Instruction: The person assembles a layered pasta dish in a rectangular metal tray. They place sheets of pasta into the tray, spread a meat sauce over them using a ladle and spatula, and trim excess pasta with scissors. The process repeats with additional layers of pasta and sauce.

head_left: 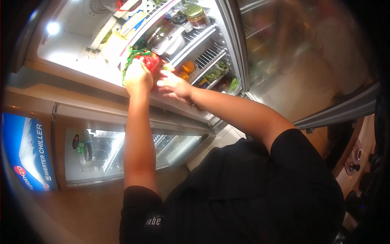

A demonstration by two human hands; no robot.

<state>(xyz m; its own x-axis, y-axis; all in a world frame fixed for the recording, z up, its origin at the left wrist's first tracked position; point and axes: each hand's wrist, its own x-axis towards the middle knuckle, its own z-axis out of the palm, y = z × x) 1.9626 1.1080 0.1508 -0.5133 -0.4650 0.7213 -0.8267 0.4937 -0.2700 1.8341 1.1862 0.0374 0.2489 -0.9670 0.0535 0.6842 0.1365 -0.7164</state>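
Note:
Both my arms reach into an open, lit upright chiller. My left hand (138, 76) is closed on a red-and-green bundle (151, 63), which looks like produce in a thin wrapping; glare keeps me from telling its exact kind. My right hand (174, 84) is just right of the bundle, fingers stretched toward it and somewhat apart, with nothing visible in them. Beyond the hands, a clear plastic container (172, 44) sits on a wire shelf. Orange round items (187, 66) lie on the shelf below, near my right hand.
A jar with a gold lid (196, 17) stands on an upper shelf. Leafy greens (217, 71) lie lower down. The chiller's glass door (292, 61) is swung open on the right. A second glass-door chiller (101, 148) stands to the left. Floor tiles (227, 136) show between.

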